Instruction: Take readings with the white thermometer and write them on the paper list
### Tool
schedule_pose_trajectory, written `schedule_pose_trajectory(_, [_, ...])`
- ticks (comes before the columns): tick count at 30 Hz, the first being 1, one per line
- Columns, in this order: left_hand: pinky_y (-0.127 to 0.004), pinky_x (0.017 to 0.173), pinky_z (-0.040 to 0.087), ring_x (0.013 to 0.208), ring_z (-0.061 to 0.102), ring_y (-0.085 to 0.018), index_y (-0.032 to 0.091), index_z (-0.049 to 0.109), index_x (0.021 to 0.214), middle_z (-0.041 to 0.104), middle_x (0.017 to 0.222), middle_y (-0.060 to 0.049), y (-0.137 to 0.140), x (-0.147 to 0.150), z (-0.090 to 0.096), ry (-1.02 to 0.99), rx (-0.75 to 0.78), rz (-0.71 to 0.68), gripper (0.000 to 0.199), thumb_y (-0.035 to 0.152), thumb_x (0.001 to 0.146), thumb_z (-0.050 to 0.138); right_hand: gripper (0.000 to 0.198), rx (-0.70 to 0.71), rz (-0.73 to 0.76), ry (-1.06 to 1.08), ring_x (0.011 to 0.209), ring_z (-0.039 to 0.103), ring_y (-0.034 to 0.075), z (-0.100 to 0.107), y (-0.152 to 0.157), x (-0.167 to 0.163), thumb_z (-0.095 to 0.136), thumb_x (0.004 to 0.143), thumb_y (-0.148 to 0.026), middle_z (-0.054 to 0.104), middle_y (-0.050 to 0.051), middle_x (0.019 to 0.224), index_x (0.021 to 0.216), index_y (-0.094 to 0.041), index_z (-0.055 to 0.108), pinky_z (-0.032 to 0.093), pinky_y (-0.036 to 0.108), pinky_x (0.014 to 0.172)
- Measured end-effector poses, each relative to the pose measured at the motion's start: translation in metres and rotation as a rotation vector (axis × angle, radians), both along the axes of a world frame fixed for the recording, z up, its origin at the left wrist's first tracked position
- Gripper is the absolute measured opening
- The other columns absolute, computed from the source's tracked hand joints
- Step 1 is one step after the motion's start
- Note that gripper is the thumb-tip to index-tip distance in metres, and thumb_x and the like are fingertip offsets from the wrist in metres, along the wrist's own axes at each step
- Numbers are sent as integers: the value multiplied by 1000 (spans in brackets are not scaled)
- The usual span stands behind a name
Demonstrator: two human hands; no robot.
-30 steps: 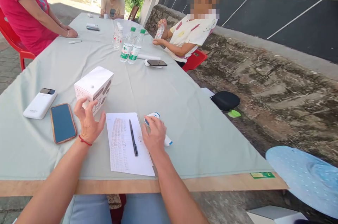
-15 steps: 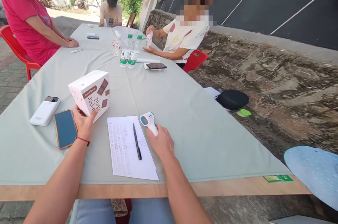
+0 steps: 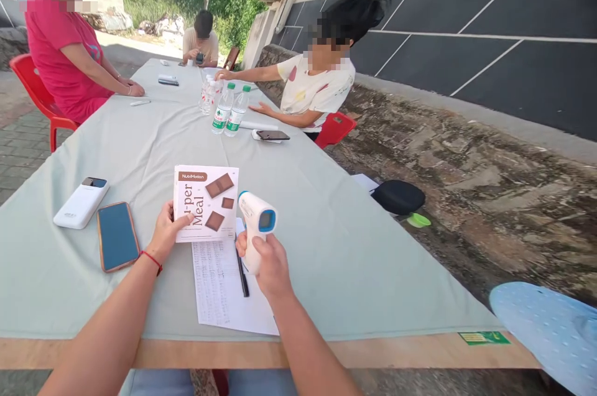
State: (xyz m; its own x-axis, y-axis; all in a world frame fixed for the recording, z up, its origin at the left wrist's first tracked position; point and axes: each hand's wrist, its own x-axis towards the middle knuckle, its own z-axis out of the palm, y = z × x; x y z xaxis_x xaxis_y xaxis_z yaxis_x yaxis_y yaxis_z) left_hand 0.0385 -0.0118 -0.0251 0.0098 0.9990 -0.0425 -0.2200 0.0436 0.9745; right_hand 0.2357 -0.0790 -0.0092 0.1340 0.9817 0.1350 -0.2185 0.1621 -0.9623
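Note:
My left hand (image 3: 170, 229) grips a white box (image 3: 208, 203) printed with brown squares and "Meal" by its left side, its front face turned toward me. In my right hand (image 3: 268, 259) is a white and blue infrared thermometer (image 3: 255, 219), held upright by its handle, with its small screen facing me and its nose pointing left toward the box. Below both lies a printed sheet of paper (image 3: 214, 296), partly covered by the box. A black pen (image 3: 243, 278) rests on the sheet, its upper end hidden behind my right hand and the thermometer.
Left of my arm lie a phone (image 3: 117, 237) and a white power bank (image 3: 81, 204). Farther up the cloth-covered table (image 3: 354, 278) stand several water bottles (image 3: 222, 111), beside a dark phone (image 3: 273, 135). Three people sit around it; one at right reaches toward the bottles.
The box has moved right and turned its front to me. The thermometer has been raised upright and its nose swung left. The person at right has stretched an arm to the bottles.

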Motion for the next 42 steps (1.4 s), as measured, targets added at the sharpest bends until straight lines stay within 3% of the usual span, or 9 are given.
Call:
schedule_pose_trajectory(4, [-36, 86, 49, 106, 60, -26, 12, 50, 114, 62, 116, -12, -1, -1, 0, 53, -5, 24, 74, 49, 59, 82, 41, -75, 151, 37, 56, 44, 14, 11, -3, -29, 61, 80, -58, 49, 0, 64, 77, -18, 53, 36, 27, 52])
schedule_pose_trajectory(9, [-37, 86, 50, 105, 61, -27, 12, 49, 112, 62, 116, -14, -4, 2, 2, 34, -37, 21, 73, 50, 60, 82, 45, -112, 160, 88, 58, 46, 14, -11, -18, -36, 64, 81, -61, 50, -1, 65, 92, -18, 56, 38, 27, 55])
schedule_pose_trajectory(13, [-38, 87, 50, 106, 61, -26, 13, 48, 114, 61, 118, -13, -5, 4, 4, 29, -36, 21, 73, 51, 61, 82, 45, -187, 213, 72, 57, 47, 14, -23, -24, -34, 63, 83, -62, 51, 0, 66, 88, -18, 54, 38, 28, 55])
schedule_pose_trajectory(20, [-39, 87, 51, 106, 61, -27, 13, 48, 117, 61, 118, -13, -4, 3, 3, -23, -37, -29, 80, 51, 57, 85, 53, -193, 201, 90, 55, 45, 14, -25, -22, -36, 64, 82, -63, 50, -2, 64, 107, -17, 56, 37, 28, 54])
schedule_pose_trajectory(27, [-38, 89, 50, 107, 61, -27, 12, 49, 114, 62, 116, -13, -3, 0, 6, 23, -27, -22, 78, 52, 57, 84, 59, -205, 197, 118, 52, 45, 14, -20, -21, -39, 66, 76, -68, 48, -3, 60, 102, -17, 56, 36, 27, 52])
schedule_pose_trajectory(35, [-37, 85, 52, 104, 62, -27, 12, 49, 113, 63, 113, -12, -3, 2, 8, -2, -46, -16, 79, 49, 53, 87, 54, -172, 210, 120, 54, 46, 13, -24, -21, -38, 64, 81, -65, 49, -3, 62, 103, -17, 56, 37, 27, 53])
schedule_pose_trajectory(42, [-41, 93, 49, 109, 60, -28, 12, 49, 115, 63, 115, -13, -3, 0, 6, 95, -31, -5, 81, 53, 55, 85, 57, -175, 211, 118, 55, 45, 14, -21, -22, -38, 66, 79, -66, 50, -2, 62, 104, -16, 56, 36, 28, 55])
